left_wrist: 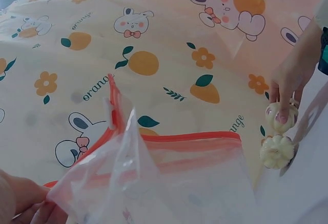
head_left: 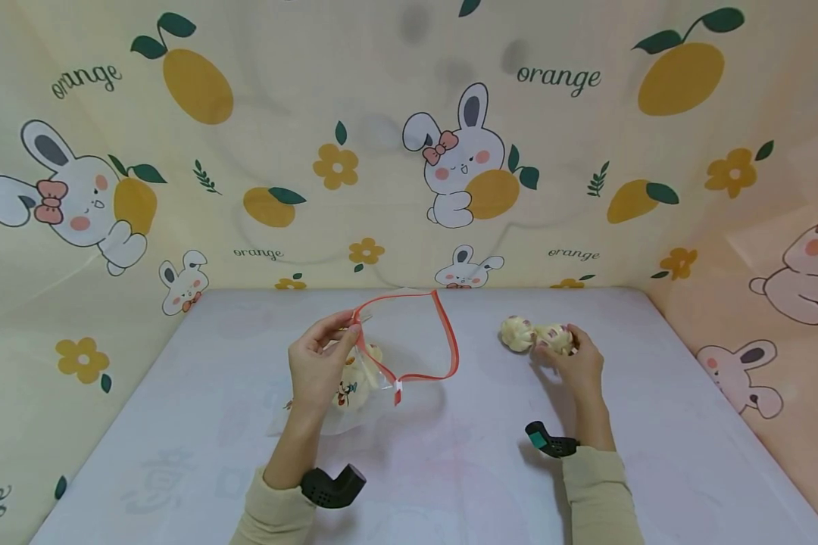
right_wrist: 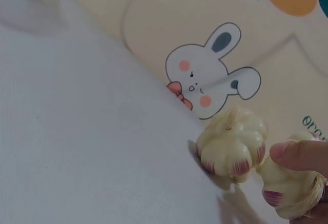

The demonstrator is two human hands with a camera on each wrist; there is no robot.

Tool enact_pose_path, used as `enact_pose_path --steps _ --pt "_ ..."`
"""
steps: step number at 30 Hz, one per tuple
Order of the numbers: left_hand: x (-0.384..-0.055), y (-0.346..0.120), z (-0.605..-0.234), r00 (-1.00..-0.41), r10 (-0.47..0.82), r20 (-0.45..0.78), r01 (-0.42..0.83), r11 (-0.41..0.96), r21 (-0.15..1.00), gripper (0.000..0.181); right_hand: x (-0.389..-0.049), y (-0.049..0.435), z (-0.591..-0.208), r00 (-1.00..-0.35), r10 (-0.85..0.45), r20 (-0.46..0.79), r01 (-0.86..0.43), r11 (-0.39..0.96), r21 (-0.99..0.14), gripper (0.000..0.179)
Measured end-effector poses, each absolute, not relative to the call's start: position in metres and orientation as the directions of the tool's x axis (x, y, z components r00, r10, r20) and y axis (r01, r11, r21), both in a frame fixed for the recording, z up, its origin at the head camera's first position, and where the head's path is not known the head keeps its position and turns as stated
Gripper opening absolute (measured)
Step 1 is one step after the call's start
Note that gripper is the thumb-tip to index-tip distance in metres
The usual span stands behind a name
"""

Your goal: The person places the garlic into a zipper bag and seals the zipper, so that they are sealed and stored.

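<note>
My left hand (head_left: 319,359) pinches the edge of a clear zip bag (left_wrist: 205,172) with a red zipper rim, and the bag's mouth gapes wide. Inside or behind its clear film are pale items, one with a printed cartoon figure (head_left: 348,390); their kind is hard to tell. Over on the right, my right hand (head_left: 578,363) grips a garlic bulb (right_wrist: 289,188) between thumb and fingers. A second garlic bulb (right_wrist: 233,142) sits on the table right beside it, white with purple streaks.
A white-covered table (head_left: 477,469) lies under both hands. Behind it hangs a cream cloth (head_left: 375,83) printed with rabbits and oranges. Black wrist cameras (head_left: 332,486) are strapped to both wrists.
</note>
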State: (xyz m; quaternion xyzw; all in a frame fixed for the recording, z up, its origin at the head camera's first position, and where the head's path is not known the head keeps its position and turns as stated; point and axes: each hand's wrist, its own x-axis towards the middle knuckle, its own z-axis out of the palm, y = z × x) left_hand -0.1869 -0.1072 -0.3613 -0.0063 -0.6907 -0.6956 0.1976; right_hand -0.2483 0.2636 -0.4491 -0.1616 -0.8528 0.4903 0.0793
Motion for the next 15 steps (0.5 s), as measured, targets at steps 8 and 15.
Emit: enact_pose_path --steps 8,15 --pt "-0.1866 -0.1065 -0.3611 -0.918 -0.265 0.294 0.299 0.022 0.954 0.025 -0.2491 0.2643 -0.4458 -0.935 0.355 0.02 0.163 0.477 -0.864 0.074" --pt "-0.1862 -0.1064 -0.3608 -0.919 -0.266 0.29 0.295 0.023 0.955 0.025 -0.2481 0.2615 -0.4388 -0.932 0.356 0.064 0.127 0.488 -0.864 0.074"
